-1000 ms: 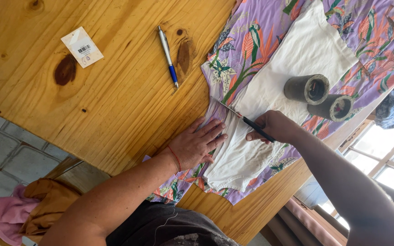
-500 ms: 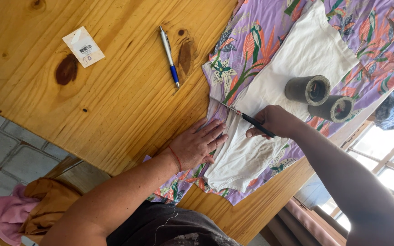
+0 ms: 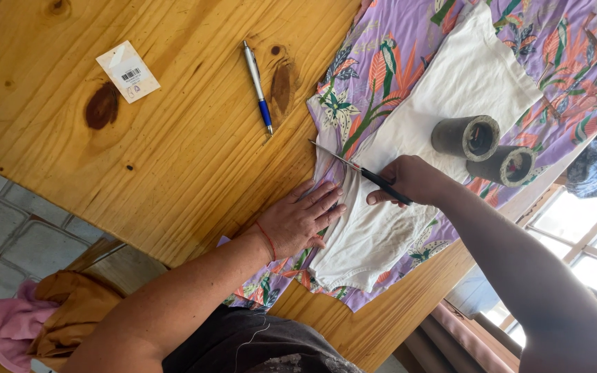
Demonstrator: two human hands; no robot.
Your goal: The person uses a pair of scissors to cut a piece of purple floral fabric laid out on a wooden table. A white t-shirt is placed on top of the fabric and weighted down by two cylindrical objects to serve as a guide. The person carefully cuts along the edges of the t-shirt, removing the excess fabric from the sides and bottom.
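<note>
A purple floral fabric [image 3: 395, 62] lies over the wooden table [image 3: 174, 159], with a white fabric piece [image 3: 450, 90] laid on top of it. My left hand [image 3: 302, 220] presses flat on the fabric's near edge, fingers spread. My right hand [image 3: 412, 181] grips dark-handled scissors [image 3: 354, 168], whose blades point toward the fabric's edge near the bare wood.
A blue and silver pen [image 3: 258, 86] lies on the wood left of the fabric. A paper tag [image 3: 128, 70] sits further left. Two dark cylinders [image 3: 481, 146] rest on the white piece. Orange and pink cloth [image 3: 43, 318] hangs below the table's corner.
My right hand and the scissors have shifted slightly along the fabric's edge. My left hand stays pressed in place.
</note>
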